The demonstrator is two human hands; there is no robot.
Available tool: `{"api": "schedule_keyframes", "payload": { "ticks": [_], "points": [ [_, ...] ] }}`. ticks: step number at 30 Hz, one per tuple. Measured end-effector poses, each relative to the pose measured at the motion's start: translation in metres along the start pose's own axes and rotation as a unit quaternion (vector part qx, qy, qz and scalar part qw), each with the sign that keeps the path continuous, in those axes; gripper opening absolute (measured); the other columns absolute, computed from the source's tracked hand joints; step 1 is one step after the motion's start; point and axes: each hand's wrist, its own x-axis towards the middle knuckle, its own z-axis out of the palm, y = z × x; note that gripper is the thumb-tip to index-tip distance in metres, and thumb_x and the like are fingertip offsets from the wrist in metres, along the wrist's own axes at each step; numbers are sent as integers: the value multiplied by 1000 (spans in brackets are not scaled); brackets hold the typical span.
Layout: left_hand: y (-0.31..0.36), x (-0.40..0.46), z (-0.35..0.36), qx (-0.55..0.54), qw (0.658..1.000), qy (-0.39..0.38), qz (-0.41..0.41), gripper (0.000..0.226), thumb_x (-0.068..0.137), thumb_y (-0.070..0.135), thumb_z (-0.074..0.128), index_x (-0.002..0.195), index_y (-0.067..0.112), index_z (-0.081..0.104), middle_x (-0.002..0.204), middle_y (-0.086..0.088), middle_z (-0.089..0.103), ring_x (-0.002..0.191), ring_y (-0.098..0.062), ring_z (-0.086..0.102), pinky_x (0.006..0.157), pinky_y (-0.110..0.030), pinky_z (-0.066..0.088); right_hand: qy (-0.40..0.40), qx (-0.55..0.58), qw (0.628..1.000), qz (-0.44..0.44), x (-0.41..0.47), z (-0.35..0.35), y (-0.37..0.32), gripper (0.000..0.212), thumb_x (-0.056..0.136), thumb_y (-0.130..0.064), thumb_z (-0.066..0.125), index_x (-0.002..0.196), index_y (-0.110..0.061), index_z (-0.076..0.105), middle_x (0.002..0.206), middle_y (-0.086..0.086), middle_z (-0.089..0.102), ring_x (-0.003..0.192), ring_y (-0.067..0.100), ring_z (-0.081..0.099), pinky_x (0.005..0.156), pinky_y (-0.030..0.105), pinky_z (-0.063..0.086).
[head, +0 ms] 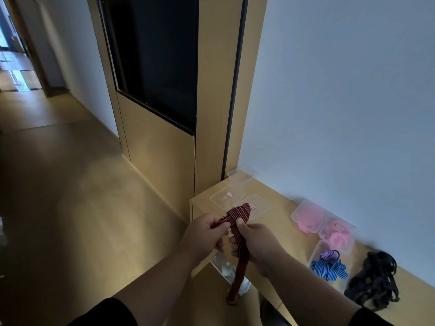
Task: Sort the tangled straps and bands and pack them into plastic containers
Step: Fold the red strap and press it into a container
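A pale wooden counter (277,198) runs from the frame's centre down to the lower right, against a white wall. At its lower right lies a tangled heap of black straps (374,281), with a clear tub holding a blue striped band (329,269) just left of it. Two pink-filled tubs (322,223) sit above those, and flat clear lids (237,200) near the counter's upper end. In the centre, the left hand (202,234) and right hand (256,245) both pinch a red-and-black striped strap (237,229); its folded loop rises above the thumbs, its long tail hangs straight down. Both hands are level on it, so folding likely continues downward.
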Motion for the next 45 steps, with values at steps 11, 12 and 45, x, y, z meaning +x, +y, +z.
{"api": "schedule_keyframes", "payload": {
  "ticks": [11,12,45],
  "points": [
    [-18,9,-3,360,906,-29,218,39,93,44,36,102,13,59,97,0,52,80,-17,52,66,-38,46,-26,48,996,73,-5,0,-1,35,99,-31,60,105,2,70,77,14,67,63,23,62,61,33,53],
    [-18,10,-3,360,905,-32,224,39,92,44,36,102,13,59,96,0,52,80,-16,52,66,-38,46,-25,57,995,79,-5,0,0,42,100,-38,58,104,1,71,78,14,67,63,23,62,62,34,54],
    [-17,9,-11,391,898,-36,197,22,99,30,44,87,13,52,82,-2,52,71,-20,50,61,-42,46,-35,99,989,109,0,10,8,44,98,-37,62,110,5,67,76,15,65,64,24,62,67,37,55]
  ]
}}
